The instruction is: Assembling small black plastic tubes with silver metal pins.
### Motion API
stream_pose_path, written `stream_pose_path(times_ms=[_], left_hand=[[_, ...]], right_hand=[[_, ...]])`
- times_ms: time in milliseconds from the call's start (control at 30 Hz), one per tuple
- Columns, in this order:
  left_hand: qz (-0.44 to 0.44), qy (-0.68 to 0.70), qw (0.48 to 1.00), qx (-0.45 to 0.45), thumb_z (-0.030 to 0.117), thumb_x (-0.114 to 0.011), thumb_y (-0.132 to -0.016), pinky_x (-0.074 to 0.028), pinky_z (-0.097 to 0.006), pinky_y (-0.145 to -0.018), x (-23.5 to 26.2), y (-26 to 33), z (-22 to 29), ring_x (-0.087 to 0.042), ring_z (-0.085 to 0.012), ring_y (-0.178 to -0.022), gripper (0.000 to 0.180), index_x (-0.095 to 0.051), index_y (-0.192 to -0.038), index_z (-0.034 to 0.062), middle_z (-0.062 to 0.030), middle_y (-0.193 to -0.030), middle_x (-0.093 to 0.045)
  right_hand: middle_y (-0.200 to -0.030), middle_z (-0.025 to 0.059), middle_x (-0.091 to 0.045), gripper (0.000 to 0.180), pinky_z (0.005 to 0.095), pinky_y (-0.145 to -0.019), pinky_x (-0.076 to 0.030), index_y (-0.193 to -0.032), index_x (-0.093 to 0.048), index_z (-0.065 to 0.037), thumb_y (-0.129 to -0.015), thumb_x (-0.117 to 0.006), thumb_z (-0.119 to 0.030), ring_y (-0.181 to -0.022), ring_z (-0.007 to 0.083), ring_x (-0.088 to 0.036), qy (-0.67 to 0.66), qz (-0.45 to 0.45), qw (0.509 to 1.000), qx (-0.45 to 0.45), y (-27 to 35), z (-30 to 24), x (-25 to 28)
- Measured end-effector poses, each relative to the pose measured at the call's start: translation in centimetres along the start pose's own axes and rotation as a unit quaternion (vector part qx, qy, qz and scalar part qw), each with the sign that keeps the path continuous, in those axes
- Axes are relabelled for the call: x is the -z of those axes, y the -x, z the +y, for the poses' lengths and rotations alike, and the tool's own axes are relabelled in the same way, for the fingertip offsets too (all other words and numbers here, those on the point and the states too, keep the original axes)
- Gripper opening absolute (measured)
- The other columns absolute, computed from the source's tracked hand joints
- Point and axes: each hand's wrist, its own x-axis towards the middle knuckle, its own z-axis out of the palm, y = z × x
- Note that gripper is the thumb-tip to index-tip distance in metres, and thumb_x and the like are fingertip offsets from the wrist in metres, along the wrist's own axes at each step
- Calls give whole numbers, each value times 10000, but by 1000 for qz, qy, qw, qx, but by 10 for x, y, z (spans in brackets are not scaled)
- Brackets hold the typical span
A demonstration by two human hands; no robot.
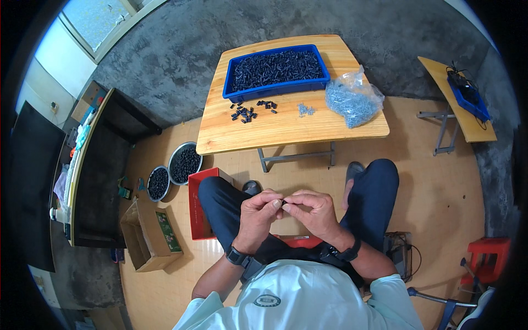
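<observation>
Over my lap, my left hand (258, 215) and my right hand (317, 214) meet fingertip to fingertip. Both are closed in a pinch around a small black part (283, 202), mostly covered by the thumbs and fingers. On the wooden table (297, 129) ahead, a blue tray (275, 91) is filled with similar small dark cylindrical parts. Several loose black parts (245, 114) lie scattered in front of it. To their right is a little pile of small silvery screw-like pieces (305, 110), beside a clear plastic bag (355, 102) full of the same.
Two metal bowls (175, 175) of black parts stand on the floor at left, near a red box (193, 220) and an open cardboard box (143, 242). A dark shelf (93, 181) runs along the left. A side table (440, 82) and red stool (487, 258) stand right.
</observation>
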Motion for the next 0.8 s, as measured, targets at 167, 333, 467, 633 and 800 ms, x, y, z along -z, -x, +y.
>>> stream_pose_path(times_ms=[167, 333, 467, 633, 800], left_hand=[[-17, 68, 997, -16, -8, -627, -976, -517, -272, -691, -8, 0, 8, -615, -146, -755, 137, -721, -1075, -19, -73, -942, -638], [-43, 57, 997, -36, -16, -627, -970, -527, -270, -684, -11, 2, 13, -624, -152, -764, 145, -720, -1081, -19, -86, -958, -642], [-69, 14, 995, -63, -42, -628, -956, -541, -273, -677, -15, 6, 20, -633, -153, -780, 144, -722, -1065, -38, -102, -974, -646], [-54, -88, 988, -117, -74, -647, -931, -559, -267, -681, -23, 12, 31, -650, -152, -794, 143, -726, -1048, -51, -118, -999, -655], [-35, -192, 970, -146, -73, -671, -918, -568, -246, -673, -31, 16, 43, -670, -141, -793, 153, -732, -1054, -42, -111, -987, -663]], right_hand=[[-905, 129, -738, 147, 288, -714, -576, -994, -742, 47, -862, -767, -12, -815, 199, -722, 19, -9, 999, 31, -8, -22, 2], [-899, 132, -733, 174, 296, -681, -579, -1010, -737, 46, -847, -776, -1, -789, 202, -722, 29, -4, 997, 73, -6, -31, 3], [-903, 134, -742, 168, 303, -681, -584, -996, -736, 38, -839, -782, 1, -783, 208, -729, 62, 1, 994, 91, -3, -38, 4], [-909, 139, -756, 173, 297, -672, -589, -988, -730, 14, -828, -794, 1, -783, 218, -746, 77, 11, 990, 116, -2, -40, 4], [-901, 139, -752, 182, 298, -661, -589, -995, -721, 14, -827, -792, 7, -781, 222, -745, 78, 10, 990, 113, 0, -38, 4]])
